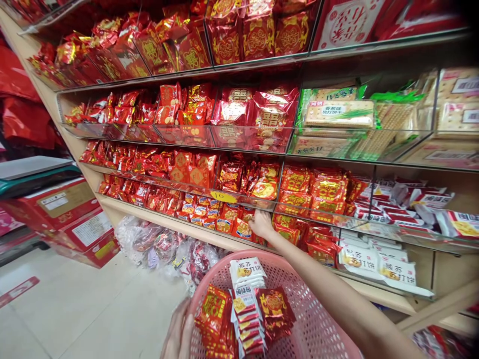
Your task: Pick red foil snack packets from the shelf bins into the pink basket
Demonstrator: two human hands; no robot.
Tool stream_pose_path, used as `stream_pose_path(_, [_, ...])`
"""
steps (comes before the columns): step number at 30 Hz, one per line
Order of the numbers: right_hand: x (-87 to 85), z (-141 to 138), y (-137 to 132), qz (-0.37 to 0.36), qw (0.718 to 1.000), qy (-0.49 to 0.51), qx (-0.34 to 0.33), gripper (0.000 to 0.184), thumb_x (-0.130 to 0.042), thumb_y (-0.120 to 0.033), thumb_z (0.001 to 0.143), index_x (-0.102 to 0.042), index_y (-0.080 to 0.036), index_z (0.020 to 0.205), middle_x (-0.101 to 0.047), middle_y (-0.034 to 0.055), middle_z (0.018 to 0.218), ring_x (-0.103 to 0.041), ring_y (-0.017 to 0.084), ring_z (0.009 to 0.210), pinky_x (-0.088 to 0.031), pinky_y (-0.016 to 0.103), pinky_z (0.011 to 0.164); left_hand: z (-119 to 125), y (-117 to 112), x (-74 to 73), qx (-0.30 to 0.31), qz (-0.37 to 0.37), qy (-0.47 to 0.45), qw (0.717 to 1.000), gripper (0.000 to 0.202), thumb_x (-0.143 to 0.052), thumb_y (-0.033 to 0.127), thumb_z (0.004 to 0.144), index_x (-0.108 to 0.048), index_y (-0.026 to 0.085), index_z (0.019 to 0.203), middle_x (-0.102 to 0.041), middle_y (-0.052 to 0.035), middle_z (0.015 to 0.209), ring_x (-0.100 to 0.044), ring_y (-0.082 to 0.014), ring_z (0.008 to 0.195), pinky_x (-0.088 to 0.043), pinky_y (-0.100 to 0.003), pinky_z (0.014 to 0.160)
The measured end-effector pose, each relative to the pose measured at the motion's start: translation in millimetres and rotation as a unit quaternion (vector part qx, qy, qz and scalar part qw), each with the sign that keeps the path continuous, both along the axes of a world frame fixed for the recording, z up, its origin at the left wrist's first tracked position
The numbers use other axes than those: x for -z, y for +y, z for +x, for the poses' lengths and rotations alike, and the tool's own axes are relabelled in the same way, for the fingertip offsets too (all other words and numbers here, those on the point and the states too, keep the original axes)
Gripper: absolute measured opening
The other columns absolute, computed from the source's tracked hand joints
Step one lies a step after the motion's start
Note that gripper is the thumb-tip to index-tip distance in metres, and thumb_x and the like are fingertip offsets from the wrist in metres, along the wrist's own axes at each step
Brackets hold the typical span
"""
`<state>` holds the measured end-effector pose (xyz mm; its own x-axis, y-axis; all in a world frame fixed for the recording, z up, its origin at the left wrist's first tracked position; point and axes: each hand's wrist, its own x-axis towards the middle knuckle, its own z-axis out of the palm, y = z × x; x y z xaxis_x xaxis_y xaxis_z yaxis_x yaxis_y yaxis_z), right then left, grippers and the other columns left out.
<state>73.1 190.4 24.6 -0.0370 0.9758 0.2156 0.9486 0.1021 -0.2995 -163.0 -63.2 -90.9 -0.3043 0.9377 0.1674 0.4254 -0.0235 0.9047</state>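
Note:
My right hand [261,224] reaches forward into the bottom shelf bin and touches small red and gold snack packets [239,227] there; its fingers curl among them, so what they hold is hidden. My left hand [178,335] grips the left rim of a pink perforated plastic basket [318,324] at the bottom of the view. Inside the basket lie red and gold foil packs [213,311], a second red pack [275,309], and white and red biscuit packets [247,271].
Tiered shelves with clear acrylic fronts [247,197] hold red foil sweets on the left and biscuit packs [339,113] on the right. Clear bags of goods [164,247] lie on the floor under the shelf. Red cartons [71,219] stand at the left.

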Motion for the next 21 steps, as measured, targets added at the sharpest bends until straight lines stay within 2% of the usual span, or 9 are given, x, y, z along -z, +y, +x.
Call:
stream_pose_path(2, [1.5, 1, -6, 0.008, 1.000, -0.006, -0.019, 0.053, -0.049, -0.021, 0.080, -0.041, 0.000, 0.128, -0.049, 0.0256, 0.129, -0.041, 0.033, 0.124, -0.029, 0.040, 0.105, -4, 20, -22.5, -0.018, -0.018, 0.028, 0.999, 0.049, -0.040, 0.052, 0.086, -0.049, 0.022, 0.124, -0.051, -0.0092, 0.133, -0.044, -0.0269, 0.125, -0.034, -0.049, 0.107])
stream_pose_path(3, [1.9, 2, -9, 0.011, 1.000, -0.007, -0.028, 0.054, -0.048, -0.020, 0.081, -0.039, -0.001, 0.130, -0.047, 0.0242, 0.132, -0.038, 0.032, 0.127, -0.026, 0.040, 0.107, -4, 34, -36.4, -0.009, 0.006, 0.051, 0.999, 0.049, -0.042, 0.051, 0.086, -0.050, 0.021, 0.122, -0.051, -0.0102, 0.132, -0.044, -0.0269, 0.125, -0.034, -0.049, 0.107])
stream_pose_path(6, [2.6, 5, -19, 0.019, 0.999, -0.005, -0.046, 0.053, -0.042, -0.020, 0.085, -0.035, -0.002, 0.134, -0.040, 0.0216, 0.139, -0.031, 0.029, 0.132, -0.023, 0.040, 0.110, 9, 90, -78.9, 0.065, 0.104, 0.118, 0.985, 0.040, -0.042, 0.045, 0.088, -0.054, 0.020, 0.117, -0.051, -0.0100, 0.130, -0.044, -0.0227, 0.124, -0.034, -0.042, 0.107])
stream_pose_path(9, [6.7, 11, -31, 0.027, 0.997, 0.000, -0.070, 0.050, -0.039, -0.021, 0.087, -0.037, -0.004, 0.134, -0.035, 0.0201, 0.143, -0.027, 0.028, 0.135, -0.024, 0.039, 0.111, 31, 154, -107.2, 0.139, 0.157, 0.168, 0.963, 0.033, -0.040, 0.038, 0.090, -0.057, 0.017, 0.111, -0.059, -0.0094, 0.118, -0.052, -0.0191, 0.113, -0.040, -0.035, 0.101])
stream_pose_path(12, [17.9, 23, -46, 0.052, 0.992, 0.029, -0.113, 0.045, -0.038, -0.022, 0.088, -0.044, -0.007, 0.130, -0.033, 0.0186, 0.145, -0.024, 0.027, 0.137, -0.024, 0.039, 0.112, 50, 210, -116.9, 0.170, 0.158, 0.286, 0.930, 0.032, -0.035, 0.029, 0.091, -0.056, 0.014, 0.110, -0.060, -0.0106, 0.116, -0.054, -0.0184, 0.109, -0.042, -0.032, 0.098])
stream_pose_path(14, [26.9, 32, -56, 0.084, 0.985, 0.063, -0.138, 0.042, -0.038, -0.023, 0.089, -0.048, -0.009, 0.126, -0.033, 0.0175, 0.145, -0.023, 0.026, 0.138, -0.025, 0.041, 0.112, 59, 237, -117.1, 0.165, 0.149, 0.318, 0.922, 0.033, -0.033, 0.026, 0.091, -0.055, 0.013, 0.112, -0.060, -0.0125, 0.115, -0.054, -0.0212, 0.108, -0.042, -0.036, 0.097])
stream_pose_path(17, [34.9, 44, -70, 0.126, 0.973, 0.112, -0.155, 0.036, -0.038, -0.025, 0.089, -0.053, -0.013, 0.120, -0.036, 0.0150, 0.144, -0.024, 0.023, 0.137, -0.027, 0.043, 0.112, 69, 260, -114.2, 0.164, 0.144, 0.361, 0.907, 0.034, -0.035, 0.028, 0.090, -0.052, 0.012, 0.115, -0.055, -0.0162, 0.118, -0.050, -0.0259, 0.113, -0.040, -0.041, 0.098])
stream_pose_path(21, [33.0, 54, -81, 0.174, 0.957, 0.141, -0.187, 0.031, -0.035, -0.024, 0.091, -0.056, -0.016, 0.113, -0.042, 0.0136, 0.140, -0.028, 0.021, 0.136, -0.031, 0.044, 0.111, 79, 273, -109.5, 0.158, 0.143, 0.423, 0.881, 0.038, -0.038, 0.033, 0.089, -0.049, 0.009, 0.117, -0.052, -0.0198, 0.118, -0.046, -0.0300, 0.115, -0.034, -0.047, 0.101])
